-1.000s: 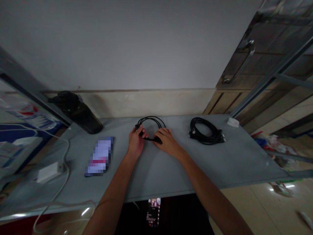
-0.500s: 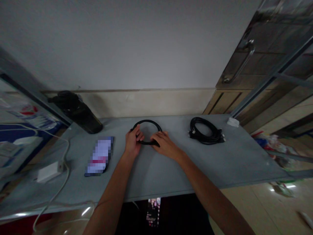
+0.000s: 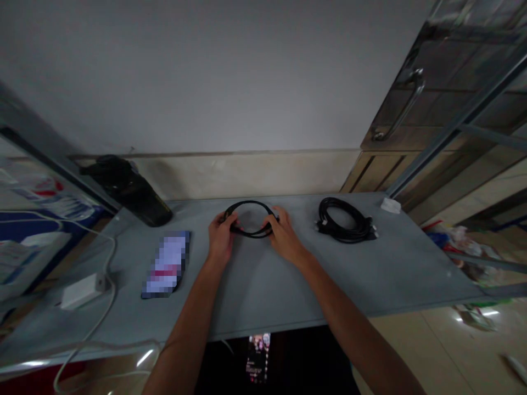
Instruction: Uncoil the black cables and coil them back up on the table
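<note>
A black cable (image 3: 249,202) is looped into a ring at the middle of the grey table. My left hand (image 3: 221,237) grips the ring's left side, its thumb laid over the strands. On the opposite side, my right hand (image 3: 285,233) is closed round the cable with thumb and fingers. The loop's far and near arcs show between the hands; the parts under my fingers are hidden. To the right lies a second coil of black cable (image 3: 345,221), with silvery connector ends showing at its edges.
On the left of the table (image 3: 263,296) are a black bottle (image 3: 132,192), a phone (image 3: 167,264) with a blurred screen, and a white power adapter (image 3: 82,291) with a cord. A small white block (image 3: 391,206) sits near the back right corner. Another lit phone (image 3: 258,356) shows below the front edge.
My right hand has shifted from the ring's near right part up to its right side. My left hand has turned a little, thumb now over the cable. The coil on the right stays put.
</note>
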`<action>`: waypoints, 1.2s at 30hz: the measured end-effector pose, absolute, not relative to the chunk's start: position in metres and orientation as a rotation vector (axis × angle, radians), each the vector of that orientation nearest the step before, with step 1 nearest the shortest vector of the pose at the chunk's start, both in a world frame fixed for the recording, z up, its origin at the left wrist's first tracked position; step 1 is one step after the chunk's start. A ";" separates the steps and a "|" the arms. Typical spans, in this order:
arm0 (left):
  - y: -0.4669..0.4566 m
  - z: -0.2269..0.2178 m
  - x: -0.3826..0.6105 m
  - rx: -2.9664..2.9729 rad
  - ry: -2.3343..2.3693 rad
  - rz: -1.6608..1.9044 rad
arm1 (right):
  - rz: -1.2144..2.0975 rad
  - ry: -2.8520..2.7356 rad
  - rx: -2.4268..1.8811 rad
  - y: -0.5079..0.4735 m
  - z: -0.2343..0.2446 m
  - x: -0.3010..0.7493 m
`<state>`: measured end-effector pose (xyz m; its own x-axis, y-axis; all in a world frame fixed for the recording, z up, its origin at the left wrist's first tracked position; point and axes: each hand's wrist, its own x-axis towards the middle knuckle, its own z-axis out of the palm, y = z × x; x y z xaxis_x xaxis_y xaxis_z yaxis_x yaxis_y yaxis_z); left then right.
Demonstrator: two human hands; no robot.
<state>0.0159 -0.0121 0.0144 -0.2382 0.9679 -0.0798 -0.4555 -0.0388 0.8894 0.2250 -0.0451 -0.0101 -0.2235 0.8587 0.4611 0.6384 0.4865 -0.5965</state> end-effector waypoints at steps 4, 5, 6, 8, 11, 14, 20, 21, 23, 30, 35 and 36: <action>-0.006 0.005 0.014 0.812 1.168 1.634 | 0.432 -1.925 -1.201 -0.038 -0.021 0.228; -0.005 0.003 0.013 0.859 1.206 1.650 | 0.447 -1.923 -1.184 -0.037 -0.022 0.229; -0.004 0.002 0.011 0.907 1.243 1.659 | 0.463 -1.927 -1.163 -0.037 -0.022 0.229; -0.004 0.000 0.007 0.994 1.302 1.658 | 0.494 -1.943 -1.123 -0.036 -0.021 0.230; -0.003 -0.001 -0.001 1.128 1.384 1.653 | 0.524 -1.972 -1.078 -0.035 -0.019 0.231; -0.001 0.000 -0.008 1.226 1.423 1.660 | 0.540 -1.986 -1.035 -0.034 -0.019 0.234; -0.001 0.001 -0.009 1.364 1.446 1.551 | 0.487 -1.944 -1.069 -0.029 -0.022 0.237; -0.002 0.002 -0.007 1.387 1.452 1.545 | 0.468 -1.925 -1.098 -0.028 -0.023 0.238; -0.005 0.003 -0.004 1.423 1.460 1.537 | 0.430 -1.882 -1.169 -0.027 -0.026 0.239; -0.009 0.005 0.001 1.524 1.473 1.498 | 0.336 -1.730 -1.335 -0.021 -0.039 0.245; -0.010 0.008 0.000 1.540 1.488 1.512 | 0.303 -1.545 -1.379 -0.012 -0.039 0.254; -0.010 0.009 0.001 1.542 1.490 1.523 | 0.301 -1.513 -1.379 -0.011 -0.038 0.255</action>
